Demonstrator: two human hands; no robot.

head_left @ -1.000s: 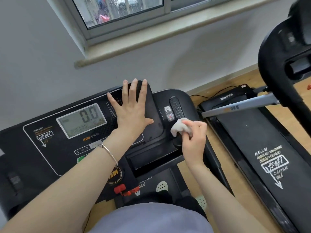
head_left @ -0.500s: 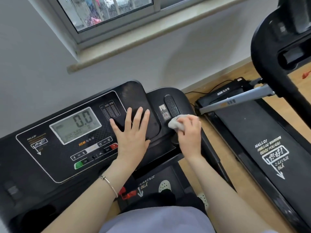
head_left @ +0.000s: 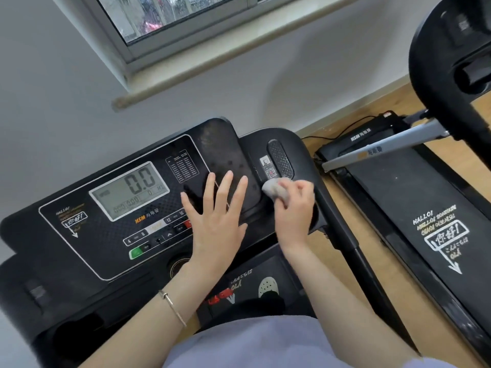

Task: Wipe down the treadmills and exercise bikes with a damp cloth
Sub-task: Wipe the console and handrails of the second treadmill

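A black treadmill console [head_left: 106, 235] with a grey display reading 0.0 fills the lower left. My left hand [head_left: 216, 216] lies flat on it, fingers spread, right of the display and over the button row. My right hand [head_left: 293, 208] is closed around a small crumpled white cloth [head_left: 273, 191] and presses it on the console's right side, just below a QR sticker and a dotted oval pad [head_left: 280, 159].
A second treadmill [head_left: 414, 208] lies on the wooden floor to the right, its grey upright [head_left: 385, 148] slanting across and its black console [head_left: 451, 62] at the top right. A wall, window sill and power cable sit behind. My shoe shows on the belt below.
My left hand has slid down the console from the dark tray toward the buttons. My right hand with the cloth has shifted slightly up toward the QR sticker.
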